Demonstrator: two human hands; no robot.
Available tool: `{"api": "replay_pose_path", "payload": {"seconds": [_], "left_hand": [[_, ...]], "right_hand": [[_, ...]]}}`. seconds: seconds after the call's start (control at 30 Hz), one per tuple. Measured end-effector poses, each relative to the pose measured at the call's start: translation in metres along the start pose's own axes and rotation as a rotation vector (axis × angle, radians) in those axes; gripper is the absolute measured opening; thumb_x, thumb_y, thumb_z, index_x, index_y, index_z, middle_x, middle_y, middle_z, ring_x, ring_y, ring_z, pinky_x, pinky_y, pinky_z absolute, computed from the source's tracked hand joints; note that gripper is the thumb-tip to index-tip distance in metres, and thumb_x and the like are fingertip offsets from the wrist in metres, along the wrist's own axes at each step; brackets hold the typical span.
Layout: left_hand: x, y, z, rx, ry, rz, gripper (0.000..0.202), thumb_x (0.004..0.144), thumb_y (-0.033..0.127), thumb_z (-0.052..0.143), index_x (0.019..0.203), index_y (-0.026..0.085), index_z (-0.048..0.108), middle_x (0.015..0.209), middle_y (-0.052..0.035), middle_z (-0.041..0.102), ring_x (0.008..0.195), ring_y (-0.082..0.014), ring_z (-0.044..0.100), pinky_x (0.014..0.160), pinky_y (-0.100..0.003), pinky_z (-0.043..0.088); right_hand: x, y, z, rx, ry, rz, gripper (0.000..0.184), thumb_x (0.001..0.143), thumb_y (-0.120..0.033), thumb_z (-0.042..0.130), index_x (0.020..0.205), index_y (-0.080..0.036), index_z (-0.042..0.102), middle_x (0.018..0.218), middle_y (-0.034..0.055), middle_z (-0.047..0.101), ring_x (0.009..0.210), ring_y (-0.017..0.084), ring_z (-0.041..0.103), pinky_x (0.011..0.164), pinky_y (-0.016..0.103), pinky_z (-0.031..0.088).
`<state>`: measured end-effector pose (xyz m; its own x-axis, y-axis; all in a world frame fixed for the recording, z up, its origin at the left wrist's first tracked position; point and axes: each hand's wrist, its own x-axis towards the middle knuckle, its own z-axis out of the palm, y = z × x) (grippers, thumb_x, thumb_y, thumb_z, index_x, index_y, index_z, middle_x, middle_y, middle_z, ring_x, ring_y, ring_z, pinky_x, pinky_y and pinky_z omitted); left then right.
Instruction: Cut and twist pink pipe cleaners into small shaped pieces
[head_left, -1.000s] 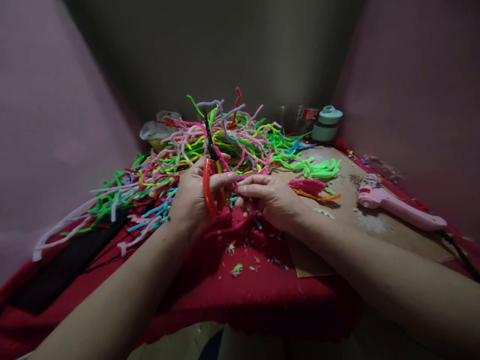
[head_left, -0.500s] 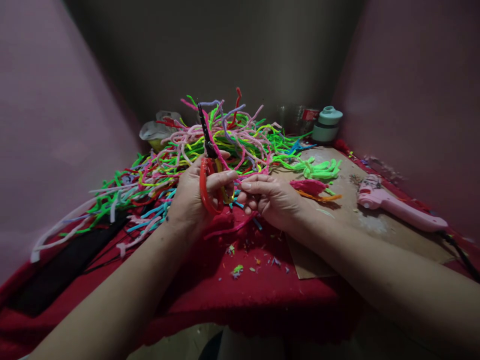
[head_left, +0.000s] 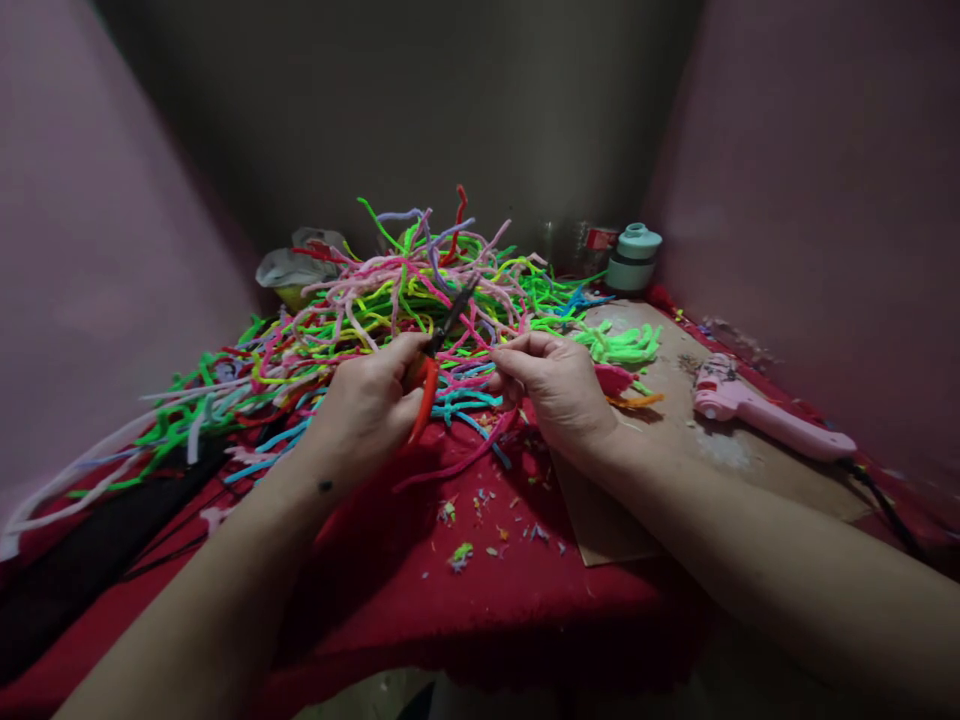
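Gripping red-handled, black-bladed scissors (head_left: 436,345) in left hand (head_left: 371,400), before heaped multicoloured fuzzy pipe cleaners (head_left: 367,285) on red cloth-covered table (head_left: 517,595), pinching with right hand (head_left: 566,395) near scissors, can't tell on what.

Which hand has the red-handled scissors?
The left hand: red-handled, dark-bladed scissors sit in its grip, while the right hand, closed in a pinch, has none.

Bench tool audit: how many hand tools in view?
2. Red-handled, dark-bladed scissors in the left hand; pink plastic glue gun lying on the flat brown board at right. More could be hidden under the multicoloured heap of fuzzy stems.
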<state>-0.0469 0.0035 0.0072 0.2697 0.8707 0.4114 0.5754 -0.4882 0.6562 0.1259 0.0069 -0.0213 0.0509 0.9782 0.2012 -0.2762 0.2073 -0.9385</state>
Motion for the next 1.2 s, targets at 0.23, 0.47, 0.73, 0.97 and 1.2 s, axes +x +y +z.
{"api": "replay_pose_path", "payload": {"seconds": [0.23, 0.47, 0.73, 0.97, 1.2], "left_hand": [[-0.0034, -0.0021, 0.0039, 0.751, -0.195, 0.25, 0.038, 0.085, 0.021, 0.035, 0.118, 0.015, 0.052, 0.106, -0.0117, 0.064, 0.086, -0.0207, 0.061, 0.07, -0.028, 0.044], [-0.0062, -0.0036, 0.0035, 0.964, -0.132, 0.301, 0.04, 0.083, 0.016, 0.039, 0.121, 0.016, 0.05, 0.106, -0.0115, 0.063, 0.086, -0.0248, 0.063, 0.063, -0.03, 0.044], [-0.007, 0.0009, 0.002, 1.043, -0.115, 0.336, 0.036, 0.083, 0.017, 0.041, 0.117, 0.014, 0.053, 0.094, -0.0114, 0.065, 0.081, -0.0246, 0.062, 0.06, -0.03, 0.044], [-0.0085, 0.0019, 0.0021, 1.057, -0.066, 0.379, 0.034, 0.082, 0.019, 0.046, 0.113, 0.012, 0.056, 0.086, -0.0117, 0.066, 0.076, -0.0249, 0.062, 0.057, -0.03, 0.044], [-0.0095, -0.0012, 0.0031, 1.03, -0.065, 0.412, 0.034, 0.082, 0.019, 0.044, 0.113, 0.011, 0.056, 0.085, -0.0115, 0.067, 0.071, -0.0237, 0.063, 0.054, -0.029, 0.04]], "right_hand": [[0.0064, 0.0007, -0.0024, -0.029, 0.088, -0.037, 0.006, 0.065, -0.014, 0.057, 0.059, -0.015, 0.054, 0.047, -0.0031, 0.058, 0.033, 0.006, 0.046, 0.035, 0.019, 0.037], [0.0076, 0.0016, -0.0035, 0.001, 0.08, -0.046, 0.004, 0.065, -0.015, 0.057, 0.061, -0.015, 0.055, 0.049, -0.0026, 0.06, 0.032, 0.006, 0.046, 0.034, 0.019, 0.037], [0.0086, 0.0038, -0.0054, 0.08, 0.05, -0.027, 0.006, 0.066, -0.015, 0.058, 0.062, -0.014, 0.054, 0.052, -0.0004, 0.063, 0.033, 0.006, 0.046, 0.034, 0.019, 0.037], [0.0096, 0.004, -0.0052, 0.091, 0.055, -0.014, 0.007, 0.067, -0.016, 0.059, 0.063, -0.014, 0.054, 0.051, -0.0006, 0.063, 0.031, 0.006, 0.045, 0.033, 0.019, 0.036], [0.0082, 0.0025, -0.0039, 0.076, 0.062, -0.005, 0.006, 0.068, -0.014, 0.058, 0.063, -0.013, 0.055, 0.05, -0.0007, 0.063, 0.032, 0.006, 0.045, 0.032, 0.018, 0.036]]}}
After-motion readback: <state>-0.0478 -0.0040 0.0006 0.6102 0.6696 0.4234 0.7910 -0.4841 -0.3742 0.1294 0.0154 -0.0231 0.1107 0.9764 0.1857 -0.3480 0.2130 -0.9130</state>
